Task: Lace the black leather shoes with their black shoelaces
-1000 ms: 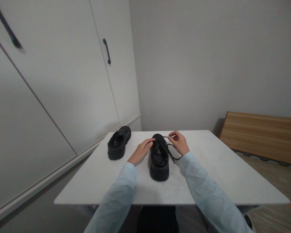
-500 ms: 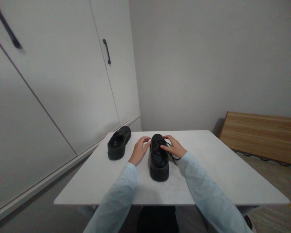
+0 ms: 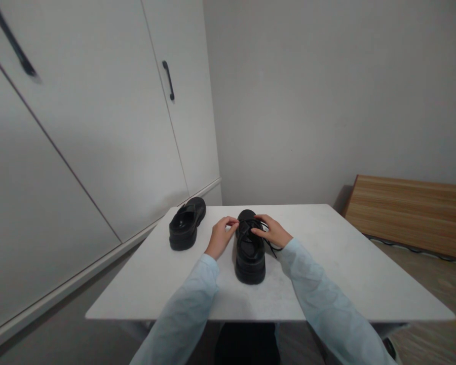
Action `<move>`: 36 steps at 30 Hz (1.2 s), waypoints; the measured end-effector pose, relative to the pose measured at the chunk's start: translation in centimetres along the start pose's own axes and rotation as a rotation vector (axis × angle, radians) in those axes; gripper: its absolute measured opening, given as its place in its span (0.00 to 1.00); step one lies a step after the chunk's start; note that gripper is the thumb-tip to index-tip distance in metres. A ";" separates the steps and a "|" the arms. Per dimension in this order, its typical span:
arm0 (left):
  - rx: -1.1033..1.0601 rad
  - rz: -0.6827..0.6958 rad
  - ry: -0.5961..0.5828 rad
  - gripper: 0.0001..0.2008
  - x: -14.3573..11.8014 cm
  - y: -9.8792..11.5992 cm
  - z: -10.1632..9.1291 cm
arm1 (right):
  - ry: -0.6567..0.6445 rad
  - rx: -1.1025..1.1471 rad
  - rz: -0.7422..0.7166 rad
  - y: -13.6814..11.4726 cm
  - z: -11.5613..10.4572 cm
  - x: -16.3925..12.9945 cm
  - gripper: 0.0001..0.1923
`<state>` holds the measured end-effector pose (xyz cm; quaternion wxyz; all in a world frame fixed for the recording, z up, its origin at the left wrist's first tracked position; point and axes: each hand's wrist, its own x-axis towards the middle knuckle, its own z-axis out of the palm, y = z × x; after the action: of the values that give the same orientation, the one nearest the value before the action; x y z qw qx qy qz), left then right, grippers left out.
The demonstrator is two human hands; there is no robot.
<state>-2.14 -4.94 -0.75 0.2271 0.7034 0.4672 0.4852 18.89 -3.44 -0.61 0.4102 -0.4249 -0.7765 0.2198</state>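
A black lace-up shoe (image 3: 250,263) stands on the white table in front of me, its heel towards me. My left hand (image 3: 221,236) is at the shoe's left side, thumb and forefinger pinched at the end of the shoelace (image 3: 245,223) by the eyelets. My right hand (image 3: 272,231) grips the shoe's upper from the right, with the thumb over the tongue and the fingers on the far side. Loose lace hangs over the right side, beneath that hand. The lace tip between my left fingers is too small to make out.
A second black shoe (image 3: 183,234) rests at the table's back left, toe pointing away. White cupboard doors (image 3: 99,126) with dark handles rise on the left. A wood-grain panel (image 3: 410,213) is beyond the table on the right. The white tabletop (image 3: 349,274) has its front edge near me.
My left hand has moved slightly right to the shoe, and its thumb and forefinger have closed into a pinch at the lace. The right hand has stayed in place.
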 end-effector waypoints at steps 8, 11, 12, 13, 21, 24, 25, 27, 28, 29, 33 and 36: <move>-0.032 -0.025 -0.001 0.09 0.1 0.0 0.2 | 0.003 0.018 0.005 0.0 0.0 0.0 0.25; -0.053 -0.031 0.004 0.08 0.2 0.0 0.4 | -0.004 0.020 0.006 -0.1 0.0 0.0 0.26; -0.063 -0.033 0.006 0.08 0.2 -0.1 0.4 | -0.004 0.023 0.005 -0.1 0.0 0.0 0.26; -0.074 -0.037 0.008 0.08 0.2 -0.1 0.5 | -0.004 0.028 0.005 -0.1 0.0 0.0 0.26; -0.144 -0.083 0.023 0.09 0.4 -0.5 1.2 | 0.019 0.032 0.006 0.2 0.2 0.1 0.26; -0.152 -0.088 0.034 0.08 0.6 -0.5 1.4 | 0.020 0.029 0.000 0.2 0.2 0.1 0.26; -0.151 -0.091 0.038 0.08 0.7 -0.6 1.4 | 0.018 0.030 -0.003 0.1 0.2 0.1 0.26; -0.153 -0.093 0.051 0.07 0.8 -0.7 1.6 | 0.011 0.028 -0.006 0.0 0.1 0.1 0.26; -0.156 -0.092 0.058 0.07 0.8 -0.7 1.7 | 0.006 0.024 -0.005 0.0 0.1 0.1 0.26; -0.159 -0.088 0.062 0.08 0.9 -0.8 1.7 | 0.001 0.020 -0.003 0.0 0.1 0.1 0.26; -0.171 -0.073 0.065 0.08 1.0 -1.1 2.0 | -0.006 0.005 -0.002 -0.1 0.0 0.0 0.26; -0.190 -0.063 0.074 0.08 0.9 -1.2 2.1 | -0.009 0.004 0.000 -0.1 0.0 0.0 0.26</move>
<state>-0.69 -3.26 -2.15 0.2905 0.6452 0.4489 0.5457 18.85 -3.51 -0.54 0.4076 -0.4229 -0.7779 0.2232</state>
